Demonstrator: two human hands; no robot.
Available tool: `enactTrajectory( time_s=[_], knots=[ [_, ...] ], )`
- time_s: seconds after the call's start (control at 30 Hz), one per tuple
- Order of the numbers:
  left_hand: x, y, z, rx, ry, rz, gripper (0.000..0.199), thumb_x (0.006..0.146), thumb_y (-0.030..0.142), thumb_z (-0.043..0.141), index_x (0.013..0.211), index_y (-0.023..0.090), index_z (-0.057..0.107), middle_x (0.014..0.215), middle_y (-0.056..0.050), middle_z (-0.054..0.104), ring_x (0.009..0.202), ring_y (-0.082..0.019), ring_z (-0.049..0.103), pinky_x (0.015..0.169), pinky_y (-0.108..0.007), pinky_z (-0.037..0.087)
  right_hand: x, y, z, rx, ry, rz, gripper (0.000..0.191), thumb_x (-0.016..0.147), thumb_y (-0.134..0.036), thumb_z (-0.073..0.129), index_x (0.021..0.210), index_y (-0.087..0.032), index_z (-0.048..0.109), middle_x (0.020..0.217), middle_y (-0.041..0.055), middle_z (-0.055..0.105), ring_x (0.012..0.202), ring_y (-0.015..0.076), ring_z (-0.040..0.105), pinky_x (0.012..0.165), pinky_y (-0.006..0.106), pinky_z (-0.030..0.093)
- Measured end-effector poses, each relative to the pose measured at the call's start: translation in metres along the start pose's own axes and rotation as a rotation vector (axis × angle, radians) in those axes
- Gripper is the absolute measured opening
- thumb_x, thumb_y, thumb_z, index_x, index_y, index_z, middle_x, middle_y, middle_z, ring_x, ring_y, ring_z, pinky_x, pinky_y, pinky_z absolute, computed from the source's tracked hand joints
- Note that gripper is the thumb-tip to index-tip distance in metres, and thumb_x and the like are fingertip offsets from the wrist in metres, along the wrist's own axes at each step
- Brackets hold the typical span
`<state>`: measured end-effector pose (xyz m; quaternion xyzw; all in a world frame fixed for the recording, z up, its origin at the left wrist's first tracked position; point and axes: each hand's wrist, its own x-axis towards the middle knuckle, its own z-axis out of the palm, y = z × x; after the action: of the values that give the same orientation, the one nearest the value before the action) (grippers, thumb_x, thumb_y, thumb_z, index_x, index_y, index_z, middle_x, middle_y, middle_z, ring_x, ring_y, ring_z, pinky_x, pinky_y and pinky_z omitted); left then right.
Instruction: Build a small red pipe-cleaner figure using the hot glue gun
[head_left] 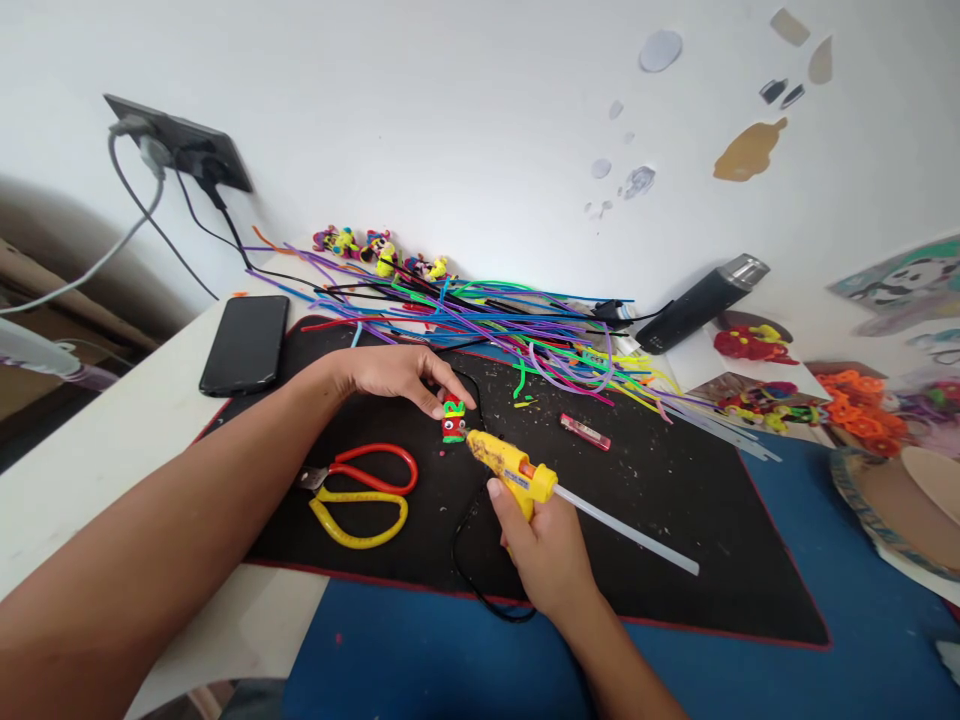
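Observation:
Between the thumb and fingers of my left hand (401, 378) is a small red figure (454, 424) with green and yellow trim and googly eyes. My right hand (551, 550) grips a yellow glue gun (514, 466) by its handle. Its nozzle points left, right beside the figure's face; whether they touch I cannot tell. A long translucent glue stick (630, 530) juts from the gun's rear. Scissors (367, 494) with one red and one yellow handle lie left of the gun on the black mat (675, 510).
Many coloured pipe cleaners (480, 310) are heaped along the wall, with small finished figures (379, 250) behind them. A phone (245, 344) lies at left. A red lighter (585, 432) rests on the mat; a black flask (701, 303) leans at the back right. The gun's cable (469, 575) loops below.

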<state>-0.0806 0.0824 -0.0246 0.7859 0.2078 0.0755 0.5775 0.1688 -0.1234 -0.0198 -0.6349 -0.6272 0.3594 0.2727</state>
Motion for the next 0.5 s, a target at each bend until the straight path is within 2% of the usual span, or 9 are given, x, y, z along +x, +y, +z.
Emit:
enactTrajectory(
  time_s=[0.3, 0.5],
  knots=[
    [0.0008, 0.002, 0.0015, -0.016, 0.013, -0.022, 0.046, 0.082, 0.042, 0.09, 0.125, 0.027, 0.083, 0.117, -0.004, 0.083, 0.104, -0.02, 0.074, 0.097, -0.023, 0.053, 0.0, 0.0012, 0.0005, -0.011, 0.008, -0.025, 0.046, 0.104, -0.051, 0.05, 0.069, -0.024, 0.061, 0.045, -0.0035, 0.046, 0.045, 0.0172, 0.052, 0.052, 0.027, 0.041],
    [0.0004, 0.0012, 0.0, -0.002, -0.004, -0.023, 0.045, 0.085, 0.038, 0.088, 0.128, 0.028, 0.082, 0.117, -0.003, 0.083, 0.104, -0.02, 0.074, 0.097, -0.023, 0.053, -0.0007, 0.0006, 0.0001, -0.022, 0.032, -0.051, 0.041, 0.104, -0.048, 0.053, 0.075, -0.022, 0.067, 0.046, -0.0024, 0.05, 0.047, 0.0188, 0.056, 0.051, 0.027, 0.042]
  ],
)
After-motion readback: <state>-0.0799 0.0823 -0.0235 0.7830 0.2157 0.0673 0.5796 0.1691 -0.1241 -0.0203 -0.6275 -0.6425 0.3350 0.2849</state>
